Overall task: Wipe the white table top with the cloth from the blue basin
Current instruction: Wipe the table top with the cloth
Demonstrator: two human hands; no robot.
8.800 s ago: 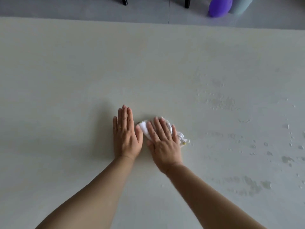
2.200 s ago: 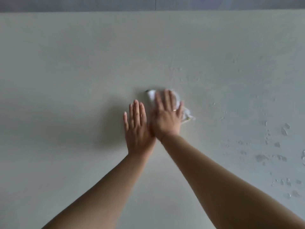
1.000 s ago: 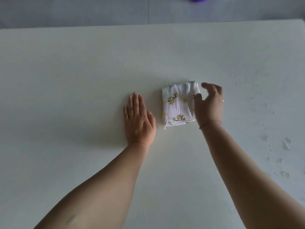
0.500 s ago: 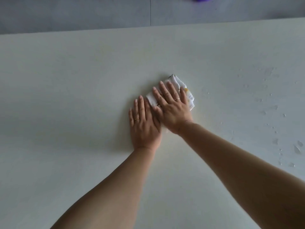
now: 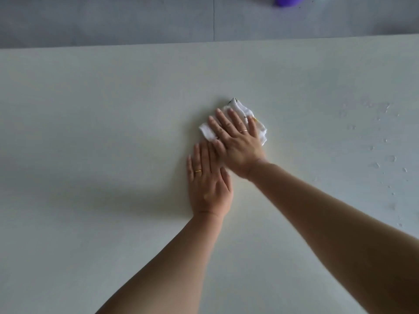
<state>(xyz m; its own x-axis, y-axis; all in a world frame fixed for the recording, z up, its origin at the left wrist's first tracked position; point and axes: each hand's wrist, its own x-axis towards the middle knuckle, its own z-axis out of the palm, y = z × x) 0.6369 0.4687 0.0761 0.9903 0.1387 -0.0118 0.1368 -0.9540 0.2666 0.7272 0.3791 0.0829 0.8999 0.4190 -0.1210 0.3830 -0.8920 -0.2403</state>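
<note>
A small folded white cloth (image 5: 243, 111) with yellow prints lies on the white table top (image 5: 102, 114), a little beyond the middle. My right hand (image 5: 238, 141) presses flat on the cloth with straight, spread fingers and covers most of it. My left hand (image 5: 207, 182) rests flat on the bare table just to the near left of the right hand, touching its thumb side. The blue basin is out of view.
Water drops and wet smears (image 5: 376, 165) dot the table at the right. The table's far edge (image 5: 204, 43) borders a grey floor. A purple object (image 5: 286, 1) sits on the floor at the top right.
One second ago my right hand was pinching the cloth's right edge; it now presses flat on top. Over the last half second the cloth and hand have hardly shifted. My left hand stays planted.
</note>
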